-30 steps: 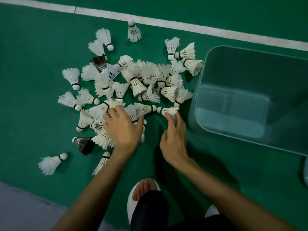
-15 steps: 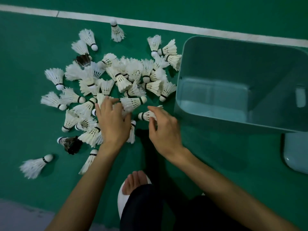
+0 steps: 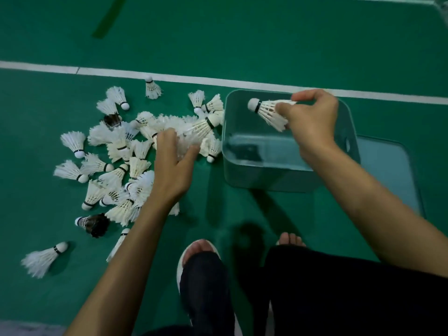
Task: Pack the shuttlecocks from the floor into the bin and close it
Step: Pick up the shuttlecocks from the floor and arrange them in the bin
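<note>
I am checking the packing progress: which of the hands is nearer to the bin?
Right. The right hand holds a shuttlecock above the open bin; the left hand grips a second shuttlecock over the pile, left of the bin.

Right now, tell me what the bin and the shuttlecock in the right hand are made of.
Bin: probably plastic, translucent pale blue-grey, smooth with a slight gloss; the green floor shows through its walls. Shuttlecock held by the right hand: apparently white feathers, matte, with separate quills visible; rounded white base with a black band, possibly cork.
</note>
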